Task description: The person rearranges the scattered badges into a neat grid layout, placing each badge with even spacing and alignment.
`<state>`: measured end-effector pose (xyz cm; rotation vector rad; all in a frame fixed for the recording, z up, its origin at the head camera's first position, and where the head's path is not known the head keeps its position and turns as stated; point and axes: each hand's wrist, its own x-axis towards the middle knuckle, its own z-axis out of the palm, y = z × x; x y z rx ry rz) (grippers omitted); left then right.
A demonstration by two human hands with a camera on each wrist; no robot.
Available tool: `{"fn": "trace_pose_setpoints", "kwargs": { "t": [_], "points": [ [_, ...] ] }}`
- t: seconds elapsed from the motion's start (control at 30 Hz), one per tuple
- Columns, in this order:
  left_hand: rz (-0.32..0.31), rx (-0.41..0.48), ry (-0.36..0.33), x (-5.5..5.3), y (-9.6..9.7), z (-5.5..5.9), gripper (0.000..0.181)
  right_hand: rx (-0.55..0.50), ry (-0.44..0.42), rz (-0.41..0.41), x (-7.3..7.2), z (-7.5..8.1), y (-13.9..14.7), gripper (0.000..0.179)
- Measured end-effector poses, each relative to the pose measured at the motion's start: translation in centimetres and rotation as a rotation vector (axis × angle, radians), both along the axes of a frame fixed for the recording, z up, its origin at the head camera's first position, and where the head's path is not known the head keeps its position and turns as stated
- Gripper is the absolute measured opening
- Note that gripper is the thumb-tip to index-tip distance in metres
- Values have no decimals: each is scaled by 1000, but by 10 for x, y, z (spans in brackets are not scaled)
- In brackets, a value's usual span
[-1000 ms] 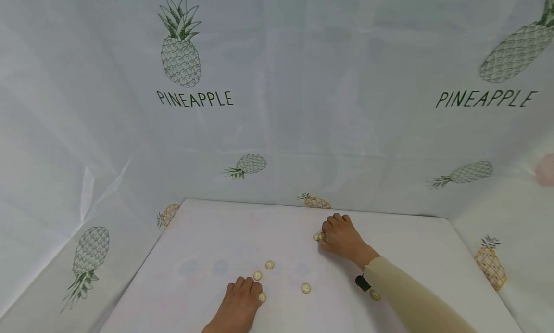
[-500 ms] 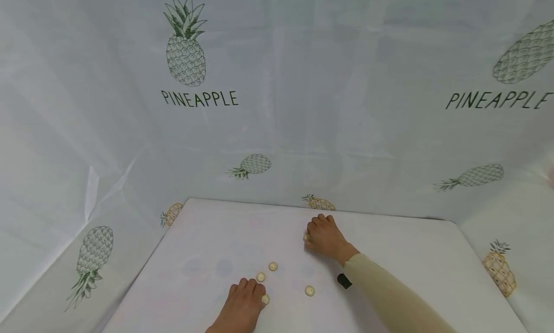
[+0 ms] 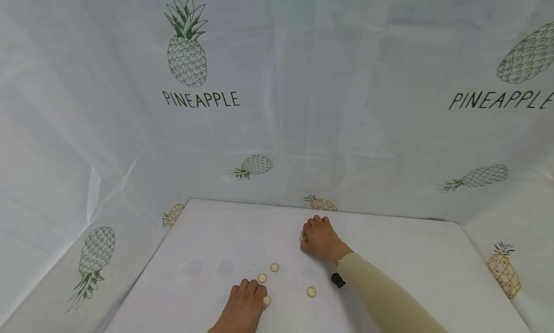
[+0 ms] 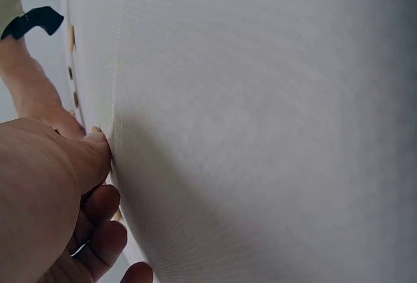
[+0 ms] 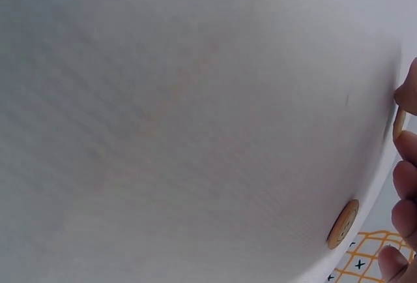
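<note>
In the head view my left hand (image 3: 242,301) is low on the white table, its fingertips pinching a round wooden button (image 3: 267,300) at the thumb side. A sliver of that button shows beyond the thumb in the left wrist view. Farther back, my right hand (image 3: 320,237) is bent over the tabletop. Between its thumb and finger a wooden button (image 5: 399,123) stands on edge, and its pale edge also peeks out left of the hand in the head view. Close by in the right wrist view lies another button (image 5: 343,224) with holes.
Two loose buttons, one (image 3: 262,278) nearer and one (image 3: 274,267) farther, lie just beyond my left hand. Another button (image 3: 311,292) lies to its right. The white table (image 3: 411,256) ends at a pineapple-print sheet (image 3: 324,107) behind. A black band (image 3: 338,280) hangs by the right sleeve.
My right hand has slid left across the back of the table with its button. The button seen near the right sleeve is now hidden. My left hand stays in place; the head view has shifted slightly.
</note>
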<state>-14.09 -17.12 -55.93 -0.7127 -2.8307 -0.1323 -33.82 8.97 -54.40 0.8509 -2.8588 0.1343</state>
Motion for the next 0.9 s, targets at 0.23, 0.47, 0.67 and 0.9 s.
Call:
{"fn": "trace_pose_setpoints", "kwargs": {
  "t": [0.23,0.47,0.67,0.9],
  "points": [
    [15,-2,-42,0,1,1,27,25,13,-4,1,-1,1,17],
    [22,-14,-50,-1,1,0,26,12,18,-6,2,0,1,17],
    [28,-9,-78,-2,1,0,25,-20,16,3,3,1,0,18],
    [25,-9,-54,-1,2,0,24,-30,21,4,4,-1,0,18]
  ]
}}
